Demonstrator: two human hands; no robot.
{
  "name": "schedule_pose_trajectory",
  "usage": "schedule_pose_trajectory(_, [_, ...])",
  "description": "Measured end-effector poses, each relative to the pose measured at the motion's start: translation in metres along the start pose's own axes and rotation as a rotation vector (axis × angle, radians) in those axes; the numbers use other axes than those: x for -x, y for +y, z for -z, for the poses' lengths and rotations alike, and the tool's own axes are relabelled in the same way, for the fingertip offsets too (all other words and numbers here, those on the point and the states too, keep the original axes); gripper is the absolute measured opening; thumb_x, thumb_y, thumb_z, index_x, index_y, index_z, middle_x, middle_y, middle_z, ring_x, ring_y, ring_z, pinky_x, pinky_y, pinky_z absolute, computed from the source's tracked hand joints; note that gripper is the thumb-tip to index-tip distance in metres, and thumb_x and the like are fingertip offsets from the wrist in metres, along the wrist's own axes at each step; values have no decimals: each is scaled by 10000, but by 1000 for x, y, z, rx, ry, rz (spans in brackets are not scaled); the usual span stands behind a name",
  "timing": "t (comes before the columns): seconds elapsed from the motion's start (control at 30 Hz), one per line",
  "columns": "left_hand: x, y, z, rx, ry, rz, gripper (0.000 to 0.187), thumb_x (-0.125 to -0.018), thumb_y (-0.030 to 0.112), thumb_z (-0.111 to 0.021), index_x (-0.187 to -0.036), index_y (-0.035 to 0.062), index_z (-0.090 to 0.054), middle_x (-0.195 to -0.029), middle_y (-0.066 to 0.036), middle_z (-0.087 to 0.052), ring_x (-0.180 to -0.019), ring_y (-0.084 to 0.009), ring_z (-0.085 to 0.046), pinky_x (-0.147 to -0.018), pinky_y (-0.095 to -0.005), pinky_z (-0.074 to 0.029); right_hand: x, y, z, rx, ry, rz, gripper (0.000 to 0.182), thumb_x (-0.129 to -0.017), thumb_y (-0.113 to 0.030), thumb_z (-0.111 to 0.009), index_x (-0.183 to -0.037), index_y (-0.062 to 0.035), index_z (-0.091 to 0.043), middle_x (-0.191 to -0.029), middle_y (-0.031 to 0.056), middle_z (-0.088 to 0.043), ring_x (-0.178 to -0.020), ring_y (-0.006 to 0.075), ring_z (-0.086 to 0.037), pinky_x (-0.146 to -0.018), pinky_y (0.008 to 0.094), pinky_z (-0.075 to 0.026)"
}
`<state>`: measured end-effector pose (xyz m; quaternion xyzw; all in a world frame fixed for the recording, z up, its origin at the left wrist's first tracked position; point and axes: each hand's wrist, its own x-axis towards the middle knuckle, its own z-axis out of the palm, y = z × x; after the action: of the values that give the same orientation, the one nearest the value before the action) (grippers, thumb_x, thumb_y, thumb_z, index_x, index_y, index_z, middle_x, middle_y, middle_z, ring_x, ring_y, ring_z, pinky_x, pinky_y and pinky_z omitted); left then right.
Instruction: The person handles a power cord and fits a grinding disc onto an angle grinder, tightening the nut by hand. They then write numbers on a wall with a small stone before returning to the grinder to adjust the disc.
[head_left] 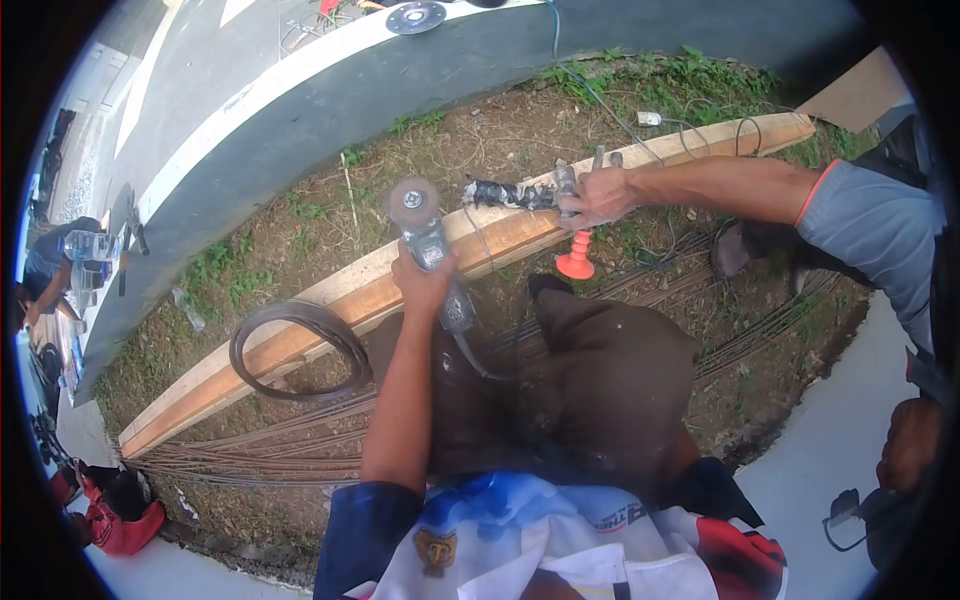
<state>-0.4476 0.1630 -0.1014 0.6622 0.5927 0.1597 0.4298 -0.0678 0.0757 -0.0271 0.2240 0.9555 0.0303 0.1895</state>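
Note:
My left hand (pixel 424 280) is wrapped round the body of an angle grinder (pixel 430 243), whose round disc (pixel 413 202) points away from me above the wooden beam (pixel 375 290). The grinder's cord runs back over my dark trousers. My right hand is hidden; only part of that arm shows beside my right leg. To the right, a co-worker's hand (pixel 597 197) holds a power tool (pixel 512 194) wrapped in dark, worn tape, over the beam. An orange side handle (pixel 576 257) hangs below that tool.
A dark coil (pixel 300 350) lies across the beam. Long thin rods (pixel 270 447) run along the ground under my legs. A low grey wall (pixel 300 130) curves beyond the beam, with a loose disc (pixel 415 17) on top. Other people are at the left and right edges.

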Motion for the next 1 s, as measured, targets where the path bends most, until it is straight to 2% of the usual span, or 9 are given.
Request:
schedule_pose_trajectory(0.07, [-2, -1, -1, -6, 5, -6, 1047, -692, 466, -859, -1505, 26, -367, -1326, -321, -471, -1271, -477, -458, -1084, -544, -375, -11, -10, -1, -27, -156, -167, 399, -893, -249, -570, -1230, -55, -482, -850, 74, -508, -587, 209, -614, -504, 349, -501])
schedule_pose_trajectory(0.17, [-1, -2, -2, 5, 0, -10, 1010, -696, 467, -856, -1487, 44, -390, -1308, -312, -478, -1264, -475, -462, -1078, -549, -377, -22, -16, -4, 19, -202, -182, 311, -871, -241, -578, -1103, -39, -531, -807, 65, -519, -566, 203, -603, -495, 343, -496])
schedule_pose_trajectory(0.27, [-1, 0, -1, -13, 21, -5, 1000, -692, 474, -854, -1480, 59, -401, -1300, -309, -484, -1249, -473, -476, -1071, -548, -385, -5, -9, -6, 106, -120, 48, 227, -843, -246, -589, -942, -46, -550, -753, 47, -516, -576, 197, -605, -506, 346, -504])
schedule_pose_trajectory(0.37, [-1, 2, 0, 1, 0, 10, 1001, -687, 478, -854, -1476, 57, -406, -1297, -307, -485, -1246, -470, -478, -1068, -547, -389, 29, 0, 12, 104, -39, 73, 280, -806, -285, -624, -930, -40, -570, -725, 41, -508, -550, 176, -607, -468, 363, -479])
schedule_pose_trajectory(0.6, [-1, 5, 3, 12, -29, 21, 1035, -679, 484, -852, -1500, 59, -387, -1330, -312, -470, -1274, -470, -456, -1084, -544, -377, 114, -32, 80, -57, -399, -77, 239, -823, -202, -677, -961, -16, -618, -766, 77, -603, -659, 234, -654, -602, 345, -532])
schedule_pose_trajectory(0.73, [-7, -8, -6, -12, 27, -18, 1000, -694, 506, -843, -1493, 79, -419, -1271, -287, -496, -1225, -452, -493, -1067, -515, -395, 121, -101, 48, -213, -316, -747, 248, -829, -194, -683, -977, -3, -629, -785, 93, -625, -680, 249, -666, -622, 354, -538])
schedule_pose_trajectory(0.83, [-5, -6, -5, 12, 12, -28, 994, -700, 501, -839, -1494, 81, -414, -1268, -283, -493, -1226, -451, -489, -1067, -514, -394, 92, -175, 17, -680, 204, -1647, 254, -832, -187, -688, -988, 7, -638, -800, 105, -641, -696, 260, -676, -636, 361, -542])
schedule_pose_trajectory(0.93, [-4, -5, -1, 14, -23, 18, 1066, -687, 474, -839, -1529, 47, -344, -1347, -312, -450, -1287, -473, -438, -1097, -543, -368, 47, -243, -5, -1063, 573, -2031, 261, -836, -181, -693, -1000, 17, -646, -814, 117, -658, -712, 271, -686, -650, 367, -546])
schedule_pose_trajectory(1.0, [-3, -2, -2, -15, 0, 28, 1061, -687, 471, -837, -1527, 48, -346, -1341, -307, -453, -1281, -472, -441, -1097, -541, -370, 19, -271, -12, -1238, 676, -2090, 266, -839, -177, -696, -1008, 24, -652, -824, 125, -669, -723, 278, -692, -660, 372, -548])
